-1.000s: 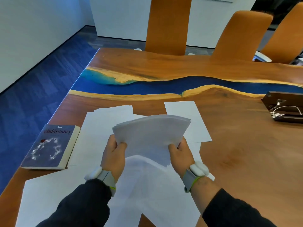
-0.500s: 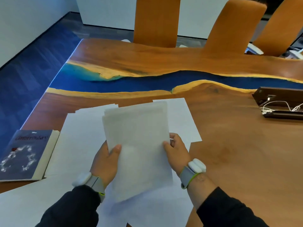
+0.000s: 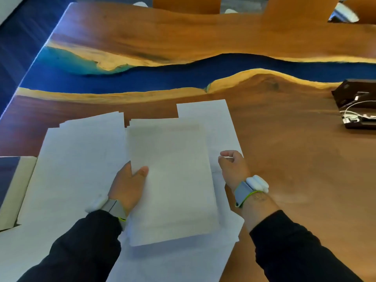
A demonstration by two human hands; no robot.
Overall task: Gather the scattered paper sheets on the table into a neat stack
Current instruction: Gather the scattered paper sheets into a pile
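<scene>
A stack of white paper sheets [image 3: 171, 180] lies low over the wooden table [image 3: 295, 169], right in front of me. My left hand [image 3: 127, 186] grips its left edge, thumb on top. My right hand [image 3: 233, 167] hovers just right of the stack with loosely curled fingers, holding nothing. Loose sheets [image 3: 81, 155] spread out to the left of the stack. One sheet [image 3: 205, 112] pokes out behind it, and more sheets [image 3: 173, 261] lie under it toward me.
A book [image 3: 14, 186] lies at the left edge, partly under the sheets. A dark device with white cables [image 3: 356, 102] sits at the far right. A blue resin strip [image 3: 142, 78] crosses the table, with orange chairs [image 3: 187, 2] beyond it.
The stack has come down from an upright hold to lie flat over the loose sheets. My right hand has let go of its right edge and moved away to the right.
</scene>
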